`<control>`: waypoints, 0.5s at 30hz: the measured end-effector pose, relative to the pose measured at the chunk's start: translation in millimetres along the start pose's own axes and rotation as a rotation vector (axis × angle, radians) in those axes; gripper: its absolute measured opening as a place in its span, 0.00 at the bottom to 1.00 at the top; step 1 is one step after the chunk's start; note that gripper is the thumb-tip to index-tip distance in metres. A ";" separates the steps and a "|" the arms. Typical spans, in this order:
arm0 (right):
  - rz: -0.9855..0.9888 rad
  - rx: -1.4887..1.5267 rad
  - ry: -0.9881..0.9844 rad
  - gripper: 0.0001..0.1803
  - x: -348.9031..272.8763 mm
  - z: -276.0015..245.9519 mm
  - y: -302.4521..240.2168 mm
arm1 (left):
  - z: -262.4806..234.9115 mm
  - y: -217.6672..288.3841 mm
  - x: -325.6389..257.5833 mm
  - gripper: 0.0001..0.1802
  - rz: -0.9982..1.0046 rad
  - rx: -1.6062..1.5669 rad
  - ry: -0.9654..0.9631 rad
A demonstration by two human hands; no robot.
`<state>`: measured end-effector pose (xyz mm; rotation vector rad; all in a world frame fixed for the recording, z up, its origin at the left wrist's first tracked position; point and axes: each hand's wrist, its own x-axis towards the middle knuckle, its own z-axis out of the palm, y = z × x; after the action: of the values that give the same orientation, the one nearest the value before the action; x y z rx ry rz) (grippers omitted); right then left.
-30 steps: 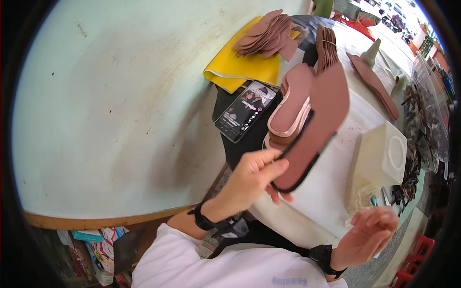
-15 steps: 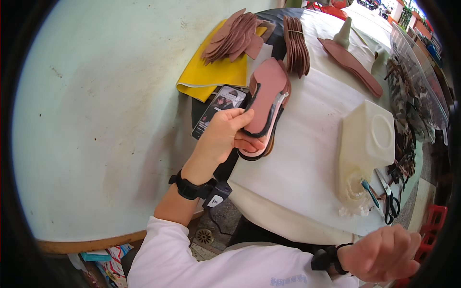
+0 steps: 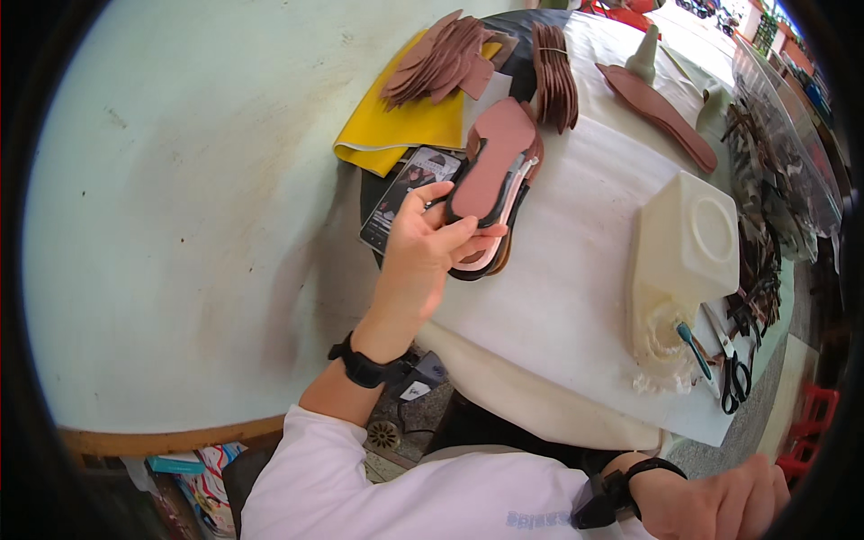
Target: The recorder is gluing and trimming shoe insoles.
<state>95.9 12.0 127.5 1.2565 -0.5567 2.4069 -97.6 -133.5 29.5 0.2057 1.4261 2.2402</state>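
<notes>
My left hand (image 3: 423, 247) grips the heel end of a pinkish-brown shoe insole (image 3: 490, 171) with black edging, thumb on top. The insole lies over a stack of similar soles (image 3: 477, 269), whose pale and dark rims show under my fingers. Close beside that hand, a phone (image 3: 403, 202) with a lit screen rests partly under a folded yellow sheet (image 3: 373, 135). At the lower right my right hand (image 3: 720, 495) is closed, its fingers curled downward. Its fingertips and anything inside them are hidden.
Loose brown soles (image 3: 441, 63) and a banded bundle (image 3: 554, 81) lie at the back. Another sole pair (image 3: 661, 117) sits beyond. Rightward are an upturned plastic jug (image 3: 684, 243), a teal-handled brush (image 3: 693, 346), scissors (image 3: 733, 378) and a clear bin (image 3: 783, 135) of dark strips.
My left hand has shifted its grip slightly up the insole, with fingers more bent. My right hand has dropped toward the lower edge and curled inward.
</notes>
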 end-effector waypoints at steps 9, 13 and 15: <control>-0.029 -0.002 0.062 0.19 0.8 8.0 18.6 | 15.7 -44.5 -15.2 0.31 0.309 0.160 0.087; -0.040 0.021 0.126 0.19 5.1 7.4 23.9 | 13.4 -54.3 -17.6 0.32 0.418 0.223 0.114; -0.039 0.026 0.138 0.19 6.2 6.0 24.2 | 14.5 -55.3 -21.7 0.31 0.476 0.286 0.117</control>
<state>84.8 -10.8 131.6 1.0909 -0.4577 2.4529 -56.2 -112.6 -10.3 0.5693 1.9243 2.4304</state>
